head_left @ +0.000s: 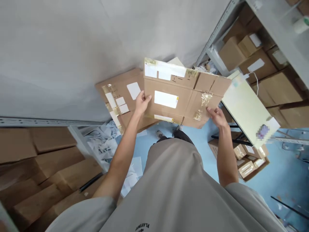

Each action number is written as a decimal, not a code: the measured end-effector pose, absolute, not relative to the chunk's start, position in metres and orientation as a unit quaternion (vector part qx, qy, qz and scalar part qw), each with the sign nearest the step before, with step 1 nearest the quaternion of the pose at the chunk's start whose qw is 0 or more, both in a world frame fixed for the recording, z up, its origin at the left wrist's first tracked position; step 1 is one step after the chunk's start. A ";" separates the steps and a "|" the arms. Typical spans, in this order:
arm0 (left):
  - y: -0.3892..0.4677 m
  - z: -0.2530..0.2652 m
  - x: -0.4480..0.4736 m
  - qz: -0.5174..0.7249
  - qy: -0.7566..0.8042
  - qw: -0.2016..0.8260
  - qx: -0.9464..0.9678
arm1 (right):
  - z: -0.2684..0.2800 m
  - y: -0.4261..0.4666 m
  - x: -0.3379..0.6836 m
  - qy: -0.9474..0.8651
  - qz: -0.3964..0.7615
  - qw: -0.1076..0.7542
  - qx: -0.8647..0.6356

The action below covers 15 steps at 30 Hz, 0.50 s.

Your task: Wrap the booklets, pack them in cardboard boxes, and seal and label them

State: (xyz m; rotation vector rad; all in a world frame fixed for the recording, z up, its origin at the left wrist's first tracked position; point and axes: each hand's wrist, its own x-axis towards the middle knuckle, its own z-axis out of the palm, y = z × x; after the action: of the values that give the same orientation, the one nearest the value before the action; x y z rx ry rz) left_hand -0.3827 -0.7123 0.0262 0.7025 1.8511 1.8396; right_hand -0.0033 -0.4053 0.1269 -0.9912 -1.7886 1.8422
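Observation:
A flattened cardboard box (173, 85) is held up in front of me between both hands. It carries white labels, brown tape and some black handwriting. My left hand (142, 102) pinches its left edge, thumb on the near face. At the lower right edge, close to a strip of wrinkled tape, my right hand (218, 116) grips the same box; its fingers are partly behind the cardboard. Another flattened carton (134, 90) with labels and tape leans by the wall, partly hidden behind the held one and my left hand.
Shelves with brown boxes stand at the left (55, 164) and upper right (260, 80). A pale table (251, 106) is on my right, with an open carton of small boxes (251, 159) below it. Scattered white papers (103, 138) lie on the blue floor (147, 148).

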 end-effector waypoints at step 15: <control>-0.519 0.022 -0.182 0.598 0.598 0.474 0.246 | 0.060 -0.343 0.242 -0.471 0.585 0.348 -0.561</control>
State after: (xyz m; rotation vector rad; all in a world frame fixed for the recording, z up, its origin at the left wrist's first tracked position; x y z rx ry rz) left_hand -0.1821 -0.5187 0.0224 0.6018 1.4615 1.4622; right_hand 0.2425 -0.3434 0.0604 -1.4558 -1.2203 1.5171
